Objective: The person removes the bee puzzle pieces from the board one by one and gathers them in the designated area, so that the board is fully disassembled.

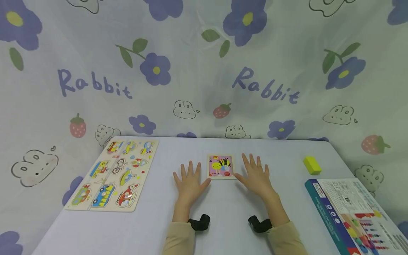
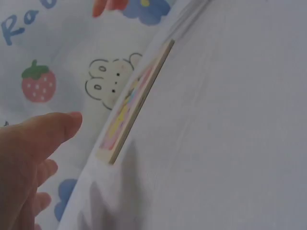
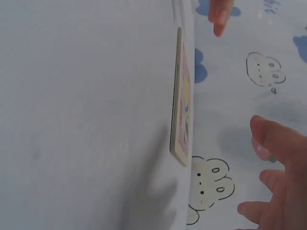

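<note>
A small square bee puzzle [image 1: 220, 166] with a pink picture and a pale wooden border lies flat on the white table. To its left is my left hand [image 1: 189, 184], palm down, fingers spread and straight, holding nothing. My right hand [image 1: 256, 176] is spread the same way on the other side, its thumb tip close to the puzzle's right edge; I cannot tell whether it touches. In the left wrist view the puzzle [image 2: 129, 108] appears edge-on beyond the left thumb [image 2: 53, 132]. The right wrist view shows the puzzle [image 3: 181, 105] edge-on too, apart from the right thumb [image 3: 276, 136].
A wooden vehicle puzzle board [image 1: 109, 177] lies at the left. On the right are a yellow block [image 1: 312, 165] and, nearer, a flat box [image 1: 357, 212] with printed pictures. A patterned cloth [image 1: 197, 71] hangs behind the table [image 1: 229, 226].
</note>
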Motion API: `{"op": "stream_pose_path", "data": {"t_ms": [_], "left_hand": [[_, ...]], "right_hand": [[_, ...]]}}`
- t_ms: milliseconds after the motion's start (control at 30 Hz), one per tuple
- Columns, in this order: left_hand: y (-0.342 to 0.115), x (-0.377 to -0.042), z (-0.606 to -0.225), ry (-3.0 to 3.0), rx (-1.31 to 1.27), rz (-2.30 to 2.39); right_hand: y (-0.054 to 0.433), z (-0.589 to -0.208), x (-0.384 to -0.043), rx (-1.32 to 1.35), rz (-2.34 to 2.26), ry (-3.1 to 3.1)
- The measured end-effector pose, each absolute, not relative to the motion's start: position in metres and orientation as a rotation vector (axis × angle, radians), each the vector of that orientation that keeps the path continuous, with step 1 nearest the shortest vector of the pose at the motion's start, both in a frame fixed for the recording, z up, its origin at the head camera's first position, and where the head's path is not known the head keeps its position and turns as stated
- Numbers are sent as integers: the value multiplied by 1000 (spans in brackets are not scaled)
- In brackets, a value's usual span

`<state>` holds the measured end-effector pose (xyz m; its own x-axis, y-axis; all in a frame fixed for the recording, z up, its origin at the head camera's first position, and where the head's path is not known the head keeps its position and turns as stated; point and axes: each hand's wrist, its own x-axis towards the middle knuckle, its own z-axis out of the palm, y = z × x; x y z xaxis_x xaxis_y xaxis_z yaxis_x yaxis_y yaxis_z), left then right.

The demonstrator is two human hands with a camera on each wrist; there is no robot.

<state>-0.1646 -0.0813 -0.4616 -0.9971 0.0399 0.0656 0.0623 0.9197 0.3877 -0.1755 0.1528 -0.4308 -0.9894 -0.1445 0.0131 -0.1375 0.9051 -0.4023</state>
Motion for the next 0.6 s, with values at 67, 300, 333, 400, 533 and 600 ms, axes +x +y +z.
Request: {"op": "stream_pose_path", "data": {"t_ms": [67, 300, 333, 400, 533, 600], "left_hand": [[-74, -167, -464, -3021, -71, -635], [-56, -176, -479, -2994, -25, -713], [-55, -176, -481, -2991, -22, -718], [-53, -176, -485, -2992, -19, -717], [-51, -178, -488, -2965, -10, -727], [-50, -179, -488, -2947, -2, -727]], "right_hand": [[144, -433, -183, -234, -696, 3015], [123, -446, -202, -208, -800, 2976], [122, -448, -203, -199, -803, 2974], [120, -452, -205, -174, -806, 2958], [119, -456, -207, -158, -784, 2947], [119, -456, -208, -156, -789, 2954]]}}
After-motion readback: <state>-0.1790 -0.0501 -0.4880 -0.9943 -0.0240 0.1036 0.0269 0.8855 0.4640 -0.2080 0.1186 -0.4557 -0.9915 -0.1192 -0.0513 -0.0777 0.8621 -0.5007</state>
